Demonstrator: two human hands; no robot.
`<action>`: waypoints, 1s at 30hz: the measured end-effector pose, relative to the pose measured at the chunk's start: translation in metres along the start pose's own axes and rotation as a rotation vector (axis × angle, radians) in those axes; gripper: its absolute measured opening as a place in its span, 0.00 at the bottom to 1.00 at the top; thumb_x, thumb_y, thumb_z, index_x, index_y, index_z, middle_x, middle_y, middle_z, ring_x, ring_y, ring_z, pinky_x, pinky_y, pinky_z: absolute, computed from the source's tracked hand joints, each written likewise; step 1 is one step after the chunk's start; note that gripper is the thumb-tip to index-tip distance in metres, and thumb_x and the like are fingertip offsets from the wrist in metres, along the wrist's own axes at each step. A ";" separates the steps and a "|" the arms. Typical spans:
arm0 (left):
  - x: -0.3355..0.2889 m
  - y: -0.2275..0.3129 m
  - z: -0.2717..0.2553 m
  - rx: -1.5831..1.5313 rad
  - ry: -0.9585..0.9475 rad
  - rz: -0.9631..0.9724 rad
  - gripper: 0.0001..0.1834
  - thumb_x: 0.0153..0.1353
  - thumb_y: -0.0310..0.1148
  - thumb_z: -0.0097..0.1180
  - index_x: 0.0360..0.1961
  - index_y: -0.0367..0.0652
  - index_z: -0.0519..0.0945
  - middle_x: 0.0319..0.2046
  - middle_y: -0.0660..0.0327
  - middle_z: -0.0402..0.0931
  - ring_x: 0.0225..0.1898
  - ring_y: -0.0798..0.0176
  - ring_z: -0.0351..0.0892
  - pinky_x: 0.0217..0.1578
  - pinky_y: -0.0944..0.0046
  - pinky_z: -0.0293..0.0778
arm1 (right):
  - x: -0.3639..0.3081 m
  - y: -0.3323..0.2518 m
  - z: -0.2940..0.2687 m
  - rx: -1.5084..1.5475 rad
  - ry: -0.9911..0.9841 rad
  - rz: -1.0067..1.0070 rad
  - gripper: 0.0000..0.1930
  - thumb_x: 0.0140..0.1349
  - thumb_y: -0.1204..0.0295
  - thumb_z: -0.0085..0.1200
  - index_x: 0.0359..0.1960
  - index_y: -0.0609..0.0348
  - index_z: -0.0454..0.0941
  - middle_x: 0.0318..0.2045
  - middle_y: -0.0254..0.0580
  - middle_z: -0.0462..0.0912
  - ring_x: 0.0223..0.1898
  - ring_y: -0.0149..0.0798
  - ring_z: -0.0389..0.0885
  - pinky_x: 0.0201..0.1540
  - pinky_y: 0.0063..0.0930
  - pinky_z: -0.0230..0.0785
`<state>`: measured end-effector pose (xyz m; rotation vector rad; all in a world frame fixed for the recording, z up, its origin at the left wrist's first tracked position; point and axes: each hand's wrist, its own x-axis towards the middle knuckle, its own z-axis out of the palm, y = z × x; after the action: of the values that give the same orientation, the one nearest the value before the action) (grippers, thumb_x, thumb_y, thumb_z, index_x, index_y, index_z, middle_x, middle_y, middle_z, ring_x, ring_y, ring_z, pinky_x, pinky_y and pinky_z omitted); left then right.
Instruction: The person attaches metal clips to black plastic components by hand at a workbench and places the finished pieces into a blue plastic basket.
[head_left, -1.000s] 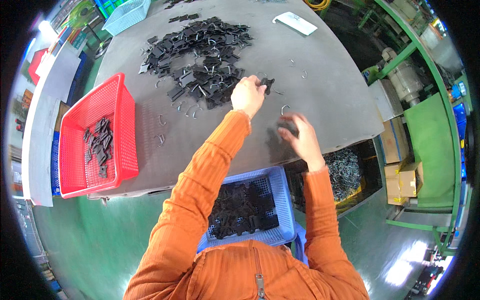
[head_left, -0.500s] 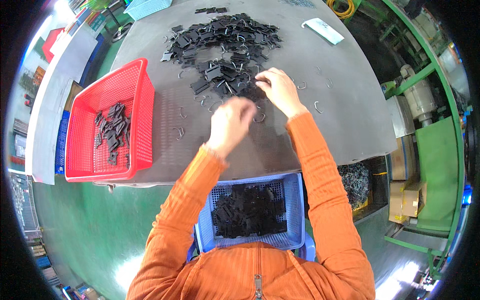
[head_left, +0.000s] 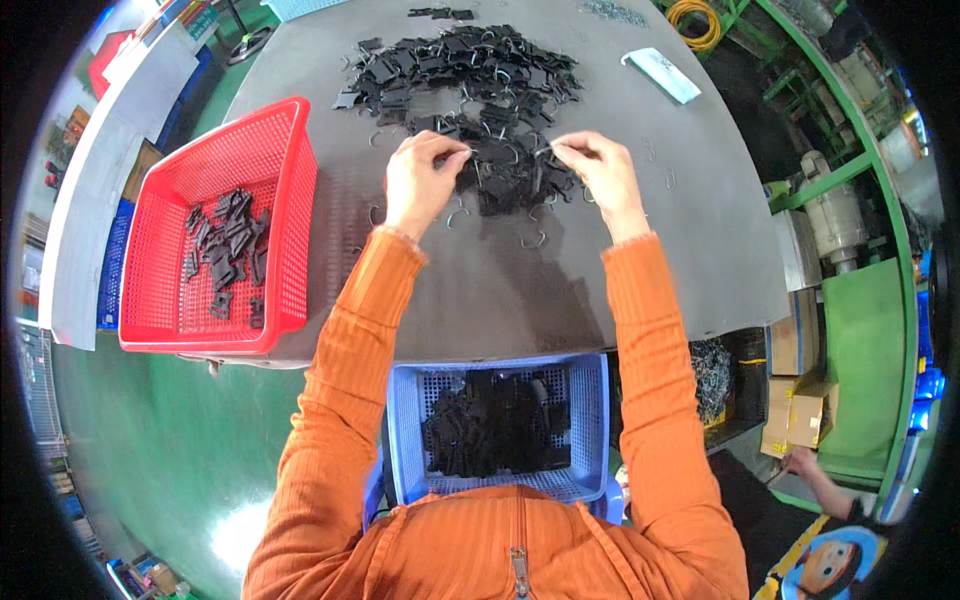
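My left hand [head_left: 422, 182] is over the near left side of a heap of flat black plastic pieces [head_left: 470, 75], many with bent metal hooks. Its thumb and forefinger are pinched together at the pile's edge; what lies between them is too small to make out. Across from it, my right hand [head_left: 608, 180] pinches at the right side of the same near cluster [head_left: 505, 175], and its fingertips also hide what they may hold. A loose bent metal hook [head_left: 532, 241] lies on the grey table [head_left: 690, 260] between my wrists.
A red basket [head_left: 290, 240] with some black pieces stands at the left. Below the table edge, a blue basket [head_left: 400, 430] holds many more. A white packet [head_left: 662, 75] lies at the far right. Another person's arm [head_left: 825, 485] shows at the lower right, near cardboard boxes [head_left: 800, 415].
My left hand has moved left and farther up the table. My right hand has shifted right, so the hands are wider apart. Another person's arm has come into view at the lower right.
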<state>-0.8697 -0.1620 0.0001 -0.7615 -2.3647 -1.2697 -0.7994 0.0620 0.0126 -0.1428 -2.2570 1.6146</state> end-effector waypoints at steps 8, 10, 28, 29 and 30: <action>-0.004 -0.023 -0.005 -0.437 0.036 -0.010 0.04 0.54 0.27 0.59 0.31 0.41 0.83 0.30 0.64 0.79 0.35 0.70 0.76 0.38 0.71 0.71 | -0.022 0.032 -0.024 1.005 0.042 0.494 0.09 0.58 0.74 0.57 0.40 0.59 0.77 0.29 0.33 0.75 0.28 0.27 0.71 0.23 0.14 0.62; -0.009 -0.019 -0.005 -0.887 0.049 -0.361 0.05 0.58 0.29 0.56 0.33 0.40 0.82 0.34 0.67 0.78 0.35 0.70 0.75 0.37 0.70 0.70 | -0.029 0.040 -0.025 1.154 0.038 0.479 0.08 0.58 0.74 0.56 0.40 0.59 0.76 0.30 0.34 0.75 0.28 0.28 0.72 0.23 0.15 0.63; 0.002 -0.010 0.007 -0.041 0.025 -0.254 0.08 0.51 0.34 0.62 0.28 0.39 0.82 0.23 0.60 0.80 0.25 0.73 0.76 0.29 0.71 0.72 | 0.043 0.009 0.034 -0.155 0.211 -0.113 0.10 0.48 0.62 0.62 0.26 0.54 0.82 0.24 0.43 0.81 0.29 0.44 0.80 0.33 0.35 0.70; 0.004 -0.002 0.004 -0.091 -0.012 -0.232 0.07 0.51 0.32 0.62 0.28 0.39 0.81 0.22 0.62 0.79 0.24 0.75 0.75 0.29 0.72 0.71 | 0.040 0.000 0.026 -0.236 0.222 -0.123 0.10 0.48 0.63 0.62 0.26 0.55 0.83 0.23 0.43 0.82 0.26 0.41 0.81 0.31 0.31 0.70; 0.005 0.006 0.001 -0.133 -0.045 -0.207 0.07 0.52 0.31 0.62 0.28 0.38 0.81 0.21 0.64 0.79 0.24 0.76 0.73 0.29 0.73 0.70 | 0.034 0.001 0.021 -0.274 0.140 -0.081 0.10 0.48 0.63 0.62 0.27 0.55 0.83 0.23 0.42 0.82 0.26 0.41 0.81 0.31 0.31 0.70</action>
<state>-0.8698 -0.1565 0.0063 -0.6009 -2.4662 -1.5212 -0.8383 0.0532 0.0138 -0.2236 -2.3319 1.2104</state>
